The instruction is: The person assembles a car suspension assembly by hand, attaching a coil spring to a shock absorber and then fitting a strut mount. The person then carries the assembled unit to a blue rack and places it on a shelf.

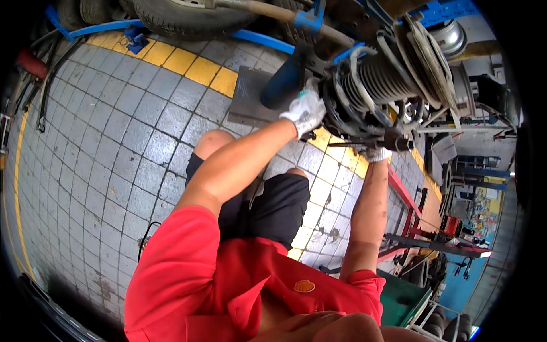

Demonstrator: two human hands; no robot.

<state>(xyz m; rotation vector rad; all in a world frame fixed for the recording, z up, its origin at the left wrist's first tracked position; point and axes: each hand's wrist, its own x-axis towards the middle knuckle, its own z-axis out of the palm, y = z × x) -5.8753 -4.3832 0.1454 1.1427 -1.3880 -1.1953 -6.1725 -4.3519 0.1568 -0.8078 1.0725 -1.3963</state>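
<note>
A coil-spring strut (373, 85) lies tilted at the upper right, its grey coils around a ribbed dark boot. A wide, worn round plate (424, 62) stands at its far right end. My left hand (307, 108), in a white work glove, is closed on the left end of the strut, beside a blue cylinder (282, 82). Beneath the strut my right hand (377, 154), also gloved, reaches up near a dark metal rod and socket-like end (401, 142). Its fingers are hidden behind those parts, so its grip does not show.
A tyre (194, 23) and blue rails (262, 43) line the far side. Yellow tiles (194, 67) cross the grey tiled floor. Long-handled tools (48, 85) lie at the left. Red metal legs (404, 194), a green panel (404, 302) and racks crowd the right.
</note>
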